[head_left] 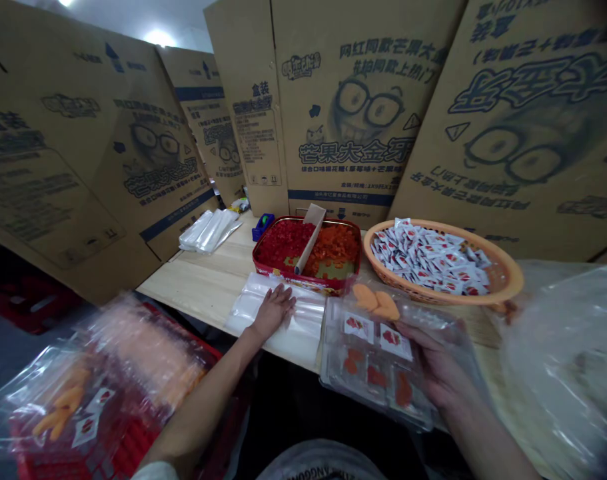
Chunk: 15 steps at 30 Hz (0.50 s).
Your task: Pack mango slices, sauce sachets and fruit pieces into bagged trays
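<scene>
My left hand lies flat, fingers stretched out, on a stack of clear plastic bags at the table's front edge. My right hand grips the right side of a clear plastic tray that holds orange and red pieces and two small sachets. The tray rests tilted over the table edge, just right of the bags.
A red tin of red and orange bits with a cardboard divider stands behind the bags. An orange basket of sachets sits to its right. Printed cardboard boxes wall the back. Packed bags fill a red crate lower left.
</scene>
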Motion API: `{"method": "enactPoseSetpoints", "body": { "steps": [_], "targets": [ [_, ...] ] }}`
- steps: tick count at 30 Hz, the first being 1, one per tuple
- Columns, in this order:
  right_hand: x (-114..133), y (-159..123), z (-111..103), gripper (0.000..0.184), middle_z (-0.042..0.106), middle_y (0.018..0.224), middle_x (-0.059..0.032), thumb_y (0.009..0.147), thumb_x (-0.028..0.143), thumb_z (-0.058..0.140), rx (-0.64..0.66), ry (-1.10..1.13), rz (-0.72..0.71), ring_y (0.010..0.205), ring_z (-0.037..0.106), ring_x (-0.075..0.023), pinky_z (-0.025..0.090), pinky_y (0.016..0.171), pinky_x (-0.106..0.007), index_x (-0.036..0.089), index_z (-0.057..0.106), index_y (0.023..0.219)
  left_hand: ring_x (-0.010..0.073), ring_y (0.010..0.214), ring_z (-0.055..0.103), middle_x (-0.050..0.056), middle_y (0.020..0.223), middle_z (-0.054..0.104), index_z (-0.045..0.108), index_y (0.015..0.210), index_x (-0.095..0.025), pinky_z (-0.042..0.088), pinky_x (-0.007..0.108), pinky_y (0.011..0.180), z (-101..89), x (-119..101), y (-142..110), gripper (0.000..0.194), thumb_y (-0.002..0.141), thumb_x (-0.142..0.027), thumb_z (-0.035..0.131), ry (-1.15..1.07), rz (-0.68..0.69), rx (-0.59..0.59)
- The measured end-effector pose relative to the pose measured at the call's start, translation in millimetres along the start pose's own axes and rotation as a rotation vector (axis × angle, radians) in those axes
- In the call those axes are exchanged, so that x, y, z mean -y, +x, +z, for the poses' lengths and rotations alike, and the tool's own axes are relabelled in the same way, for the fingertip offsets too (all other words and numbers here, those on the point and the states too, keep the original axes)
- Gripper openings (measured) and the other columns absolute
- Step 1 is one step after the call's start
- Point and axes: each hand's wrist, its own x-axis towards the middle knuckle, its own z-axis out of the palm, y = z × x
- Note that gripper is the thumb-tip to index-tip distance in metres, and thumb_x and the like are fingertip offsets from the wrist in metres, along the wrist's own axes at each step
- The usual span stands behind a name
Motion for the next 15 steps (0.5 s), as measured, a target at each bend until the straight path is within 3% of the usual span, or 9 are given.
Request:
{"method": "enactPoseSetpoints", "body": {
  "steps": [4,7,11,15],
  "targets": [
    [3.8,-6.8,-7.1,0.013,0.071,0.07,-0.0026,0.059,0.01,0.068,-0.085,0.064,-0.066,0.06,0.066,-0.0185,0.056,0.058,-0.027,0.02,0.068,0.066,0.0228,0.117,0.047,0.007,0.105,0.066,0.068,0.078,-0.025,0.012,0.042,0.108,5.4,5.5,-12.7,0.009,0.07,-0.025,0.066,-0.04,0.04,-0.071],
    [5.8,-9.9,-10.6,0.017,0.071,0.072,-0.0016,0.058,0.008,0.068,-0.121,0.096,-0.077,0.061,0.066,-0.018,0.057,0.056,-0.026,0.02,0.069,0.069,0.0238,0.113,0.048,0.007,0.103,0.066,0.067,0.077,-0.025,0.013,0.043,0.108,1.2,-4.5,-20.1,0.009,0.07,-0.03,0.065,-0.077,0.053,-0.199],
    [6.1,-13.2,-6.2,0.021,0.072,0.078,-0.0003,0.057,0.008,0.068,-0.163,0.164,-0.088,0.065,0.066,-0.0183,0.057,0.057,-0.027,0.022,0.069,0.073,0.0238,0.114,0.047,0.008,0.11,0.061,0.066,0.081,-0.025,0.021,0.04,0.106,-5.0,-37.6,-29.0,0.013,0.075,-0.034,0.059,-0.115,0.071,-0.343],
    [-2.6,-18.7,14.1,0.027,0.071,0.09,-0.0023,0.058,0.016,0.072,-0.022,0.157,-0.123,0.079,0.066,-0.0221,0.057,0.069,-0.034,0.022,0.068,0.085,0.0244,0.111,0.05,0.008,0.115,0.058,0.065,0.08,-0.023,0.034,0.035,0.096,6.5,-81.0,-43.0,0.012,0.076,-0.032,0.059,-0.167,0.058,-0.405]
  ]
}}
